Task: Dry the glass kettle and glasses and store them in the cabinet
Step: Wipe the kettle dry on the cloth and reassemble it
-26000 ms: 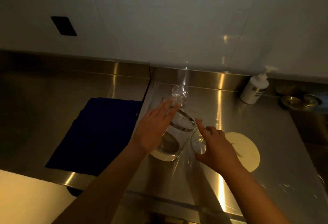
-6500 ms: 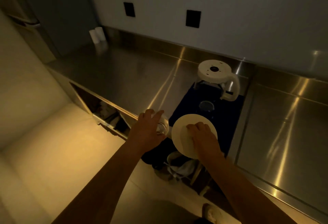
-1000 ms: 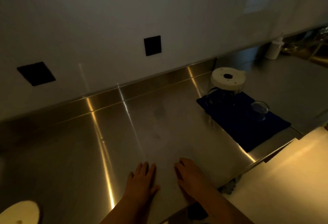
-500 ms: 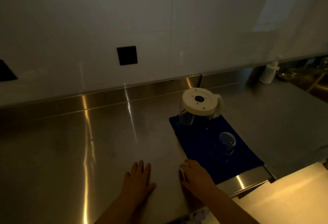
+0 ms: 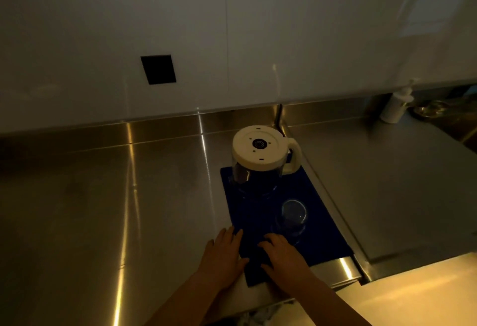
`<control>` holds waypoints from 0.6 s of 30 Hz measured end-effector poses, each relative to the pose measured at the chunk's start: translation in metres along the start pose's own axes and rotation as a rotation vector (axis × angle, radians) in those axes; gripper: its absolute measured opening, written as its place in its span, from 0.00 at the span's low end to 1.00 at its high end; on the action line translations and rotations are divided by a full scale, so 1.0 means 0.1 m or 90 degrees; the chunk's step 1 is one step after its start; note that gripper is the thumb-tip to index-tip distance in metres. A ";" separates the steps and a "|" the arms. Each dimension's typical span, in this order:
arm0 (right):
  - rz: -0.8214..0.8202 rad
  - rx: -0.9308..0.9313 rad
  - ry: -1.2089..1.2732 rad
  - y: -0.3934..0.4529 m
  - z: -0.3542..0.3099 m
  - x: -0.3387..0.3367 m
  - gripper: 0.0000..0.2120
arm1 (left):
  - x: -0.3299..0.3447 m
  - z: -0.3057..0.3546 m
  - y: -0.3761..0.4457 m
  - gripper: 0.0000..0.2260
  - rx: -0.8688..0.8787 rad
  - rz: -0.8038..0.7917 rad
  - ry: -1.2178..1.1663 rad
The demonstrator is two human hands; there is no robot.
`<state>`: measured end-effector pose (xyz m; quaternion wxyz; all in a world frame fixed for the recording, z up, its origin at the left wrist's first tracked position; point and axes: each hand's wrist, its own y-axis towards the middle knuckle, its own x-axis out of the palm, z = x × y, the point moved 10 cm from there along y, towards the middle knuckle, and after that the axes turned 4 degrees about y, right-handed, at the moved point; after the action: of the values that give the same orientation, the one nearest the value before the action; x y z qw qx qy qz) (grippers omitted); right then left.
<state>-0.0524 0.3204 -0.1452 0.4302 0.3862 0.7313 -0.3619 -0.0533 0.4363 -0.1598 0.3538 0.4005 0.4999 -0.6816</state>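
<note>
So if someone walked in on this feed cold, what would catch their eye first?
Probably the glass kettle, standing upside down with its cream base up, at the far end of the dark blue cloth on the steel counter. Next, the clear glass on the same cloth, nearer the person. Then the left hand and right hand, resting at the cloth's near edge.

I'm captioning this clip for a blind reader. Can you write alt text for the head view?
Two bare hands, left hand and right hand, rest flat on a dark blue cloth on a steel counter. On the cloth stand an upside-down glass kettle and an upside-down glass.
</note>
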 end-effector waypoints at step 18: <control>-0.123 -0.238 -0.007 -0.27 0.85 -0.34 0.20 | 0.08 0.74 0.27 0.32 -0.182 0.027 -0.064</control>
<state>-0.0349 0.2271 -0.1403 0.4616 0.2259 0.8169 -0.2618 -0.0469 0.3572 -0.1643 0.4460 0.3218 0.5649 -0.6152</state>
